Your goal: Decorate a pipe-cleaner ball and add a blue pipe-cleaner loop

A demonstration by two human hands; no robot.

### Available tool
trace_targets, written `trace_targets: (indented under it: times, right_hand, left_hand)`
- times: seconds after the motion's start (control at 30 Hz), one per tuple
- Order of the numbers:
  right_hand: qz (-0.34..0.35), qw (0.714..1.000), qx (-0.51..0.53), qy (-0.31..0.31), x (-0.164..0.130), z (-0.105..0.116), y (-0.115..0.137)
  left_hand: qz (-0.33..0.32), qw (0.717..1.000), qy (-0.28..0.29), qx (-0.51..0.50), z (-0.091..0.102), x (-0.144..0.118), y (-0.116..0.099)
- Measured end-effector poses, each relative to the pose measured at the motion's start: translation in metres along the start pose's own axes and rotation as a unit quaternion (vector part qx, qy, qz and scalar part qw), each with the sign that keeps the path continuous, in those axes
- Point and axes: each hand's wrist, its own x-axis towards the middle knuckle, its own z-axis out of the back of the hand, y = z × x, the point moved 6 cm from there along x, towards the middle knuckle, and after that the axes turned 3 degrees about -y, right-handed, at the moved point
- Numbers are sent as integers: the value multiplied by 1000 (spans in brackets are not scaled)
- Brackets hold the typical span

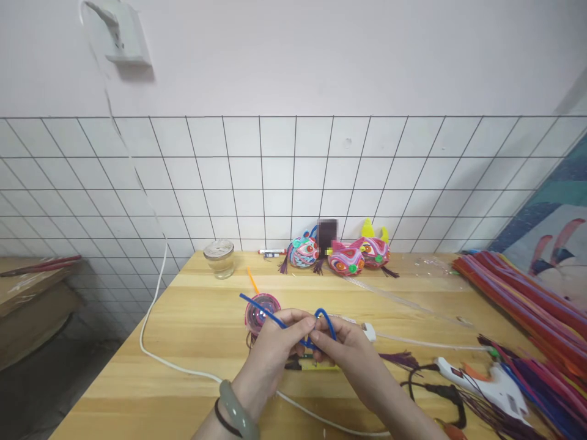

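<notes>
The left hand (pixel 280 340) and right hand (pixel 343 343), nearly closed, pinch a looped blue fuzzy stem (pixel 257 308) above the pale wooden counter (pixel 183 318), inside its left edge; gripping beside the bend should steady it.

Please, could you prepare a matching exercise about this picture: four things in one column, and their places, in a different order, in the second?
1. glass container
2. grey-green bangle
3. blue pipe cleaner
4. white glue gun

A. between the left hand and the right hand
B. far left corner of the table
C. right of the right hand
D. at the left hand's wrist

Pairs: 1-B, 2-D, 3-A, 4-C
</notes>
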Motion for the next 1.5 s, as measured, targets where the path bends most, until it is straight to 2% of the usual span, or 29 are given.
trace_targets:
  times: [0.2, 0.4, 0.53, 0.6, 0.73, 0.9, 1.07, 1.5]
  right_hand:
    - [8, 999, 8, 36, 0, -6, -1]
    - [-21, 994, 85, 60, -2, -4, -7]
    - [-48, 991, 115, 51, -2, 0, -11]
    - [-55, 991, 114, 42, -1, 1, -11]
    - [-58, 994, 95, 18, -1, 3, -8]
    - [-46, 998, 49, 16, -2, 1, -4]
    - [-49, 997, 61, -5, -1, 4, -3]
    - [-37, 995, 86, -12, -1, 7, -2]
  left_hand:
    - [17, 998, 37, -52, -8, -4, 1]
    - [14, 996, 2, -93, -3, -3, -5]
    - [6, 991, -52, -123, 8, 0, -9]
    - [-11, 988, -60, -139, 12, 1, -13]
    - [-41, 986, -54, -150, 15, 2, -20]
    - [-50, 987, -44, -149, 15, 0, -24]
    - [-52, 989, -34, -133, 13, 0, -21]
    - [-36, 993, -28, -106, 12, 0, -19]
